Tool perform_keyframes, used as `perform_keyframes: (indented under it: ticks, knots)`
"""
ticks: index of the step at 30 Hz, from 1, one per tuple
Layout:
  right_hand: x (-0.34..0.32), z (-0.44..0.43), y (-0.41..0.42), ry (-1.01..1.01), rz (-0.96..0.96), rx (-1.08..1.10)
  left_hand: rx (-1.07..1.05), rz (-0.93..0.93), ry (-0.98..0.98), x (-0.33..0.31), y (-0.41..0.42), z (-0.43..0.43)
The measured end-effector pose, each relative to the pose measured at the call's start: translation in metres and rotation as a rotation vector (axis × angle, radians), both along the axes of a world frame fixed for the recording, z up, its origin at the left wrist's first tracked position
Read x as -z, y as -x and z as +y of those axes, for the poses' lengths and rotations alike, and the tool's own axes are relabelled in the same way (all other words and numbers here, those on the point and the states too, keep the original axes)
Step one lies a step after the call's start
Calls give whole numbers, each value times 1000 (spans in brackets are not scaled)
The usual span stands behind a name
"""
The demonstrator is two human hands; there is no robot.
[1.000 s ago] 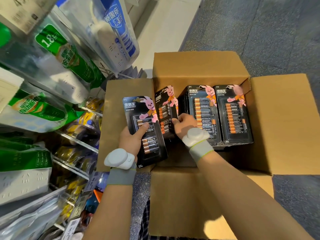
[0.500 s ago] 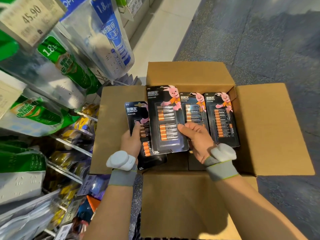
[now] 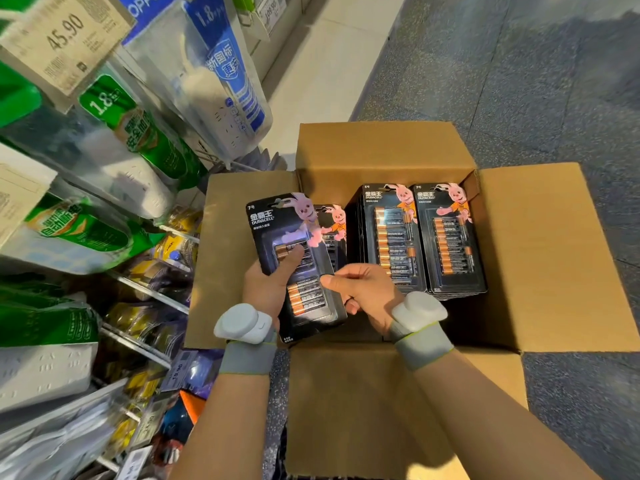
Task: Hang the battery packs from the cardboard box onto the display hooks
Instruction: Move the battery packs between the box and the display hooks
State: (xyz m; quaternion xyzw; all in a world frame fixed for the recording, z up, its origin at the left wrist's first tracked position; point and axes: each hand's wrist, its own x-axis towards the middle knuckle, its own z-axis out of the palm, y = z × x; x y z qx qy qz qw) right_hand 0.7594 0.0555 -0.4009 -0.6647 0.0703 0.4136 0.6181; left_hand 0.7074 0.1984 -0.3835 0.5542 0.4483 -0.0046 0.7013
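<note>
- Cardboard box point(image 3: 381, 150) on grey speckled floor point(image 3: 519, 81), all flaps open; fills view from centre out to 4 o'clock.
- Inside the box, toward 1 o'clock: two stacks of black blister cards w/ pink bunny, side by side and touching. 5号 stack point(image 3: 391, 237) on the left reads "5号 金霸王", w/ "DURACELL" on the cells. 7号 stack point(image 3: 446, 237) on the right is marked "7号".
- Left hand point(image 3: 270, 289) at view centre, over the box's 9 o'clock side. Grip clamped on a battery pack point(image 3: 301, 271), thumb across the front blister, fingers behind.
- Pack is held up above the box, top tilted toward 11 o'clock. Card reads "7号 金霸王 DURACELL"; copper-and-black cells in two rows.
- Second pack point(image 3: 334, 226) peeks out behind it at 2 o'clock, mostly hidden; bunny visible, text too small to read.
- Right hand point(image 3: 370, 296) just at 3 o'clock of the held pack. Thumb tip on the pack's right edge, other fingers curled under: grip pinches that edge.
- Grey wrist bands point(image 3: 249, 358) w/ white pods on both wrists.
- Display hooks point(image 3: 149, 296) at 8–9 o'clock, wire, carrying yellow-toned goods.
- Above, 10–11 o'clock: price tag point(image 3: 65, 32) "45.90"; green-label packs point(image 3: 114, 102) marked "1.8"; blue-label pack point(image 3: 225, 71) w/ "新国标".
</note>
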Motion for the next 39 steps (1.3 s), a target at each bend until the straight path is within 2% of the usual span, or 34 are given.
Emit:
perform_keyframes:
  ticks: [4,11,14,19,24,27,30,32,34,36,39]
  knots:
    - [0,3,-6,-3,52,-6,-6,-18,8,0,-1,3]
    - [8,9,-11,-66,246,116,2,-38,55,5,-6,15]
    - [12,12,-15,-22,224,89,14,-27,28,12,-7,21]
    - [17,24,-26,-65,115,226,-24,-46,58,15,-8,27]
    - [21,54,-14,-189,-61,128,-110,-69,66,16,-13,27]
    - [21,63,-10,-180,-103,111,-129,-86,68,14,-15,29]
    - [25,61,-18,-72,-31,268,-124,-95,54,14,-16,33]
    - [39,56,-28,152,-9,346,-126,-87,65,16,-17,34]
    - [60,53,-36,402,0,214,-115,-67,69,18,-18,35]
    - [77,54,-39,571,64,37,-87,-61,62,20,-19,36]
    - [93,56,-38,634,113,-40,-61,-49,32,23,-19,37]
